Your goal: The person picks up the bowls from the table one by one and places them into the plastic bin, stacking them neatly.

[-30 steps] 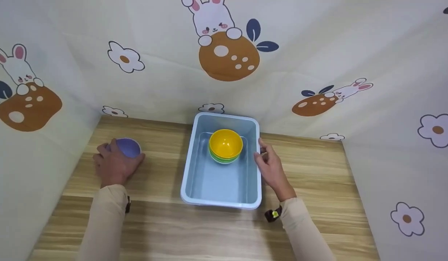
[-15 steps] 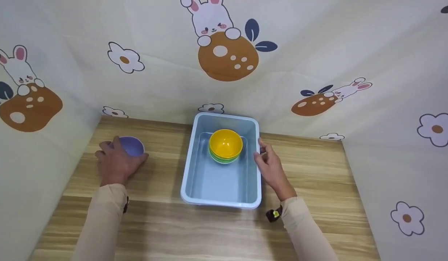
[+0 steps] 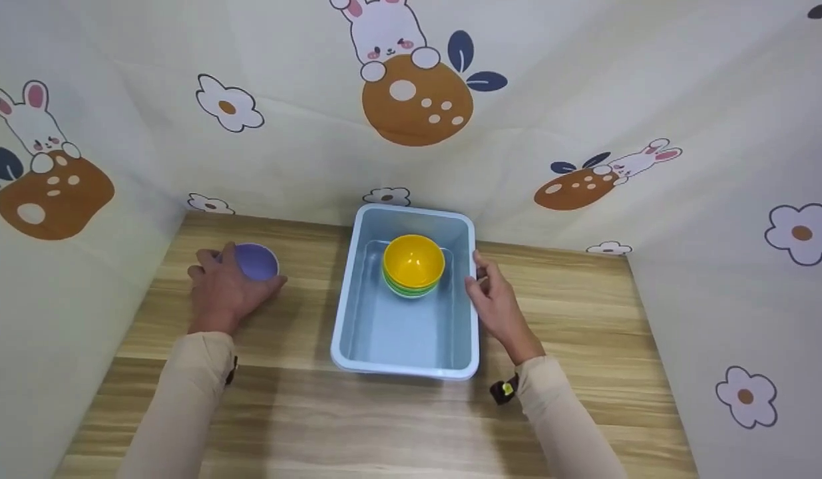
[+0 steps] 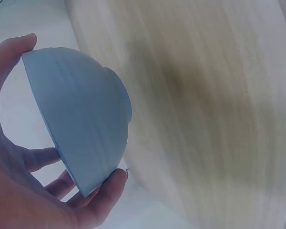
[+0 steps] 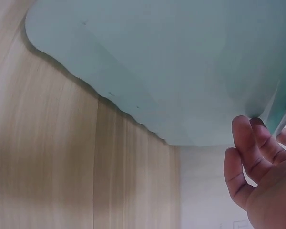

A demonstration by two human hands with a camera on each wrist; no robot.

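Observation:
My left hand [image 3: 227, 289] grips a purple bowl [image 3: 257, 261] by its rim, the thumb on one side and fingertips on the other. In the left wrist view the bowl [image 4: 81, 114] hangs over the table with a shadow beneath it, looking bluish there. A light-blue plastic basin [image 3: 404, 364] stands mid-table. Inside, toward its far end, is a stack of nested bowls: a yellow bowl [image 3: 414, 261] on top, green and paler rims below. My right hand [image 3: 500, 309] holds the basin's right rim; its curled fingers lie along the outer wall [image 5: 157, 71] in the right wrist view.
The wood-grain table [image 3: 304, 419] has bare surface on both sides of the basin and in front of it. A cream curtain [image 3: 304, 153] printed with rabbits and flowers encloses the back and both sides, close behind the basin's far edge.
My left hand has shifted to the right and slightly farther away, carrying the purple bowl. My right hand and the basin have stayed in place.

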